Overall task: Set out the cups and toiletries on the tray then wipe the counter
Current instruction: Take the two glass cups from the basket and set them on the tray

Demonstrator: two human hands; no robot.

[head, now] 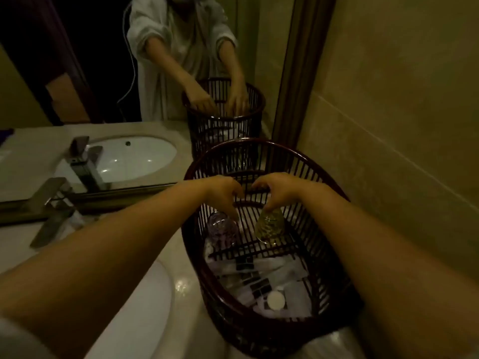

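While both hands are reaching into the slatted tray [324, 268], the right hand [274, 190] is pinching the yellow cup [269, 226], the left hand [223, 193] is closing its fingers on the purple cup [223, 229]; next, I reckon, standing them level.

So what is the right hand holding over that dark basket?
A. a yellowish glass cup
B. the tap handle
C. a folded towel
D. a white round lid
A: the right hand grips a yellowish glass cup from above, inside the dark slatted basket, while the left hand reaches to a purple cup beside it.
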